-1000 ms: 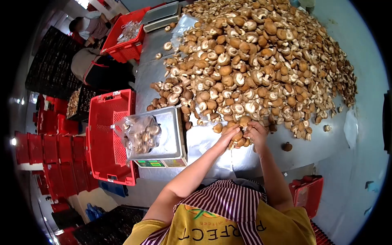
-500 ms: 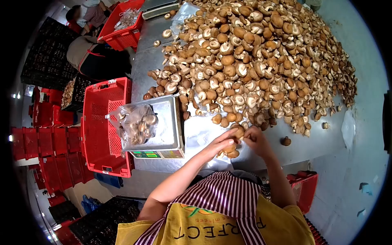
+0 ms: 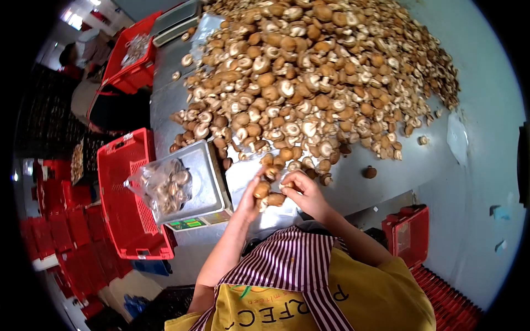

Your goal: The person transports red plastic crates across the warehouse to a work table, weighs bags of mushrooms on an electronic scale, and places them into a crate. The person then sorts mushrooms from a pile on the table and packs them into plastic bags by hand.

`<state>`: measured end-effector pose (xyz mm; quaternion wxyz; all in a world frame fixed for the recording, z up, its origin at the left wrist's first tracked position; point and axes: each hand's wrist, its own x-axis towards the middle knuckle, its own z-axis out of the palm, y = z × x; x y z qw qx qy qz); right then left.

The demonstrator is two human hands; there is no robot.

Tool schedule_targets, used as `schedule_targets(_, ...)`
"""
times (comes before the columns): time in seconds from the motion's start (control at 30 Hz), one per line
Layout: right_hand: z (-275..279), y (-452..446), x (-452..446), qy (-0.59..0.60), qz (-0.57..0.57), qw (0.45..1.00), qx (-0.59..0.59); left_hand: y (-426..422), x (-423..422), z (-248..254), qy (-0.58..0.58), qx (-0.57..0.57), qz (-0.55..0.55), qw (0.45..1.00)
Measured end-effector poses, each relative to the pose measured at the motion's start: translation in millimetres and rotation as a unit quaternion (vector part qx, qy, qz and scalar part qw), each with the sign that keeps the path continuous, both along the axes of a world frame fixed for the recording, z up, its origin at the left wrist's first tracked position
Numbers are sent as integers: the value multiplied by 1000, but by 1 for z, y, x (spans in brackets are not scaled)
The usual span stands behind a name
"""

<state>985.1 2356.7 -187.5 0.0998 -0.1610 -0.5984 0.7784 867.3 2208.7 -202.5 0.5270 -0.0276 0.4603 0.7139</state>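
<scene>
My left hand (image 3: pixel 248 199) cups several shiitake mushrooms (image 3: pixel 261 190) against its palm at the near side of the metal table. Just to its right, my right hand (image 3: pixel 307 196) has its fingers bent in a pinch around a pale-stemmed mushroom (image 3: pixel 286 185), partly hidden by the fingertips. More loose mushrooms (image 3: pixel 308 163) lie directly beyond both hands, at the edge of a large heap of mushrooms (image 3: pixel 309 83). Left of my hands, a clear plastic bag of mushrooms (image 3: pixel 168 185) rests on the metal pan of a weighing scale (image 3: pixel 203 165).
A red crate (image 3: pixel 124 215) stands left of the scale. Another red crate (image 3: pixel 132 60) and a second scale (image 3: pixel 175 22) are farther back. One mushroom (image 3: pixel 370 172) lies apart at the right. Other people are at the upper left, near stacked crates.
The view has turned, so the table appears shifted left. My hands have moved slightly apart; the left palm now faces the mushrooms it cups, and the right pinches a mushroom beside it.
</scene>
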Motion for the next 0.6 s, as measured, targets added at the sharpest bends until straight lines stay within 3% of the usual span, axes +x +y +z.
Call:
schedule_targets(0.07,12,3,-8,-10,-79,996,40,6,-14,17,11,2,-19,1000)
schedule_targets(0.13,22,11,-12,-33,-119,974,188,7,-20,17,8,36,-38,999)
schedule_targets(0.17,24,13,-13,-32,-128,973,189,8,-21,17,-6,43,-51,998)
schedule_targets(0.23,29,17,-16,-11,-116,917,381,6,-17,15,-88,55,-69,992)
schedule_targets(0.27,36,17,-16,5,-83,918,388,5,-12,16,-135,62,-66,987)
schedule_targets(0.3,35,13,-16,9,-60,896,439,5,-5,12,-163,-28,-1,986)
schedule_targets(0.33,31,10,-16,11,-38,872,489,4,-1,6,-196,-2,16,980)
schedule_targets(0.4,22,14,-17,16,-44,900,434,4,5,4,-198,57,-3,978)
schedule_targets(0.47,13,41,-31,-7,-102,885,455,1,3,-4,-226,128,-39,965)
schedule_targets(0.6,16,119,-45,-25,-254,860,441,-1,5,-1,-220,64,-14,973)
